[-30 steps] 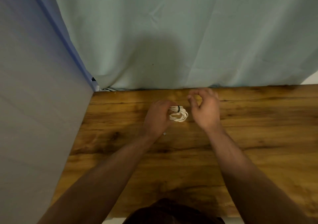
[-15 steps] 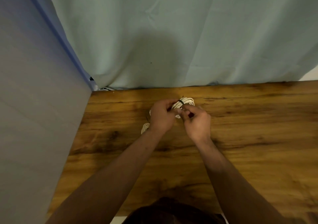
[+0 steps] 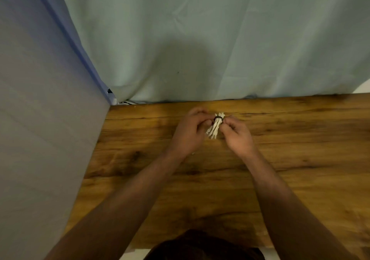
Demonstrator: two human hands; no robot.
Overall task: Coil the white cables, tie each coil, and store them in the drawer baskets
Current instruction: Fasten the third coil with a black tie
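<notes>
A small coil of white cable [image 3: 215, 128] is held upright between both hands, just above the wooden table [image 3: 200, 179] near its far edge. A dark tie [image 3: 218, 118] wraps the coil near its top. My left hand [image 3: 190, 133] grips the coil from the left with curled fingers. From the right, my right hand [image 3: 237, 134] pinches the coil at the tie. The lower part of the coil is partly hidden by my fingers. No drawer or basket is in view.
A pale green curtain [image 3: 200, 49] hangs along the table's far edge. A grey panel [image 3: 40, 139] walls off the left side. Bare wood stretches to the right and toward me.
The coil has turned from lying flat to standing squeezed between both hands. My right hand, apart from it a second ago, now pinches it at the tie.
</notes>
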